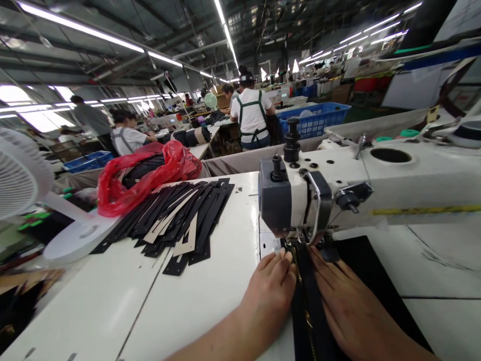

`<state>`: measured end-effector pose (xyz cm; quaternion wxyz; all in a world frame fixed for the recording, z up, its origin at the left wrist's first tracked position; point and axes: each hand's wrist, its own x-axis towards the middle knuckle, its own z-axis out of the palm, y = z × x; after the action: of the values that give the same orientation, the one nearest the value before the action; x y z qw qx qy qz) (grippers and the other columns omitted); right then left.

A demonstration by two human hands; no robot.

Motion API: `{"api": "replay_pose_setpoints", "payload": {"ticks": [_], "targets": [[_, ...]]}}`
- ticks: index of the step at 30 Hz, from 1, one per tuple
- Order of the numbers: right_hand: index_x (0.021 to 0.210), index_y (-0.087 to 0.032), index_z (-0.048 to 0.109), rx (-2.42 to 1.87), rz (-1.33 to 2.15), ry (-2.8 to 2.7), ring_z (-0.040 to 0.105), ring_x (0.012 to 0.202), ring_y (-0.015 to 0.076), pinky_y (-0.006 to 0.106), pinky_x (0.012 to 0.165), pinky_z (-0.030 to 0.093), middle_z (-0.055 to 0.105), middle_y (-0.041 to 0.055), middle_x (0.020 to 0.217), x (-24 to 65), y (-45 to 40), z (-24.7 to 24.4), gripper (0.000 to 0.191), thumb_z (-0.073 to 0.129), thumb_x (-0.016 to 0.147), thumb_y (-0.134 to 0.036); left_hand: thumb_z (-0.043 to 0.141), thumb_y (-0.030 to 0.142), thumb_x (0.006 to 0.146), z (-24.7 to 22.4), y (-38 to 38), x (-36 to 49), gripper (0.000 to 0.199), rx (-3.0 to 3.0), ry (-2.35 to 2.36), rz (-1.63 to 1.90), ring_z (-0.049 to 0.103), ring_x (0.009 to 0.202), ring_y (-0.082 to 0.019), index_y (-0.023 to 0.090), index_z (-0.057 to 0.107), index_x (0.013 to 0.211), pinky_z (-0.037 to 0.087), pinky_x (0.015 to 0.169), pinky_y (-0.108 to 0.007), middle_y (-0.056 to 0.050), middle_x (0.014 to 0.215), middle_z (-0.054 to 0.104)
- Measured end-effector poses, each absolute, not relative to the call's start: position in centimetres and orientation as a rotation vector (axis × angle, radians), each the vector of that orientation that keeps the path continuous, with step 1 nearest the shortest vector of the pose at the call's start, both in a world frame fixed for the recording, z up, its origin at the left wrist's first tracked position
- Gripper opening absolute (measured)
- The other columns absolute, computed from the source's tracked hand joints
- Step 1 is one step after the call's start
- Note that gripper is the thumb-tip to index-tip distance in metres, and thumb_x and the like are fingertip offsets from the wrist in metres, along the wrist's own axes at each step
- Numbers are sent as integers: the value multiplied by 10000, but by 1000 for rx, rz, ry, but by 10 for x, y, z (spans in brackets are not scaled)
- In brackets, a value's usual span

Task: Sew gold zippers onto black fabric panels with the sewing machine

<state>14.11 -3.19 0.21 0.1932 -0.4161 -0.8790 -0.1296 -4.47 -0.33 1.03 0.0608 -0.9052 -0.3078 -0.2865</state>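
A black zipper [306, 306] with gold teeth lies on black material [370, 265] and runs under the needle area of a white sewing machine [300, 195]. My left hand [272, 286] is closed at the zipper's left edge, fingers curled close to the presser foot; the thumb side is partly hidden. On the other side, my right hand [345, 296] lies flat with fingers stretched along the zipper tape, pressing the black material to the table. A gold slider sits on the zipper between my wrists. The needle itself is hard to make out.
Left of the machine, a pile of black and beige slotted strips [184, 215] spreads over the white table [124, 301]. Behind it sits a red plastic bag [150, 170], beside a white fan [75, 225]. A blue crate [319, 120] and several people are farther back.
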Motion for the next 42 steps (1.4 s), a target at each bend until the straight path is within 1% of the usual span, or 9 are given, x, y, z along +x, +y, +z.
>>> {"api": "replay_pose_setpoints", "payload": {"ticks": [4,8,14,23,30,34,38,40,42], "targets": [[1336,-41,386,-1140,-395,-2484,412,1249,255,459,1019,345,485,189,1309,142,-30,7,558,398,782,-100,365,97,930,12,-4,-44,275,-2747,-936,-839,602,1041,-260,47,616,1028,523,894,-406,-171,1073,641],[1328,-28,384,-1131,-412,-2487,415,1246,247,464,1027,329,498,200,1291,142,-29,9,545,396,788,-104,355,106,933,13,-4,-44,282,-2745,-945,-843,590,1061,-260,40,614,1023,514,908,-398,-168,1081,637],[1331,-35,386,-1177,-281,-2518,382,1270,253,470,1023,342,473,197,1316,141,-29,10,527,379,809,-105,339,114,945,14,-6,-44,288,-2756,-971,-775,568,1090,-249,41,604,1030,495,927,-398,-172,1093,625],[1304,-25,431,-1205,-174,-2536,366,1281,251,472,1046,319,467,194,1324,142,-28,11,482,369,835,-119,400,89,919,12,-7,-43,222,-2754,-982,-768,568,1087,-250,42,598,1007,479,939,-390,-172,1089,621],[1266,-41,491,-1264,-82,-2514,380,1270,257,477,1059,297,514,179,1280,140,-30,13,438,338,872,-156,353,89,930,16,-3,-46,255,-2796,-928,-739,563,1081,-255,32,582,1028,479,934,-407,-192,1089,604],[1263,-37,489,-1244,-138,-2490,399,1257,256,482,1043,319,530,185,1258,140,-28,11,435,352,864,-145,348,97,931,18,0,-46,255,-2804,-934,-724,578,1037,-238,51,583,1020,479,926,-392,-151,1010,614],[1266,-45,483,-1225,-182,-2467,415,1246,254,482,1026,341,516,189,1274,139,-26,9,434,358,860,-140,361,109,930,18,1,-45,239,-2807,-931,-736,570,1016,-240,63,589,984,474,925,-396,-132,977,601],[1269,-51,479,-1224,-181,-2464,414,1248,259,492,1021,346,522,188,1269,139,-24,9,436,365,856,-133,374,118,929,17,3,-44,227,-2825,-961,-742,573,967,-232,73,595,959,493,889,-381,-118,942,594],[1270,-58,478,-1214,-170,-2467,415,1246,265,504,1018,349,525,186,1266,140,-20,8,434,374,855,-130,389,134,930,15,7,-43,218,-2840,-1012,-734,575,896,-218,85,602,930,519,820,-356,-107,908,584]]}}
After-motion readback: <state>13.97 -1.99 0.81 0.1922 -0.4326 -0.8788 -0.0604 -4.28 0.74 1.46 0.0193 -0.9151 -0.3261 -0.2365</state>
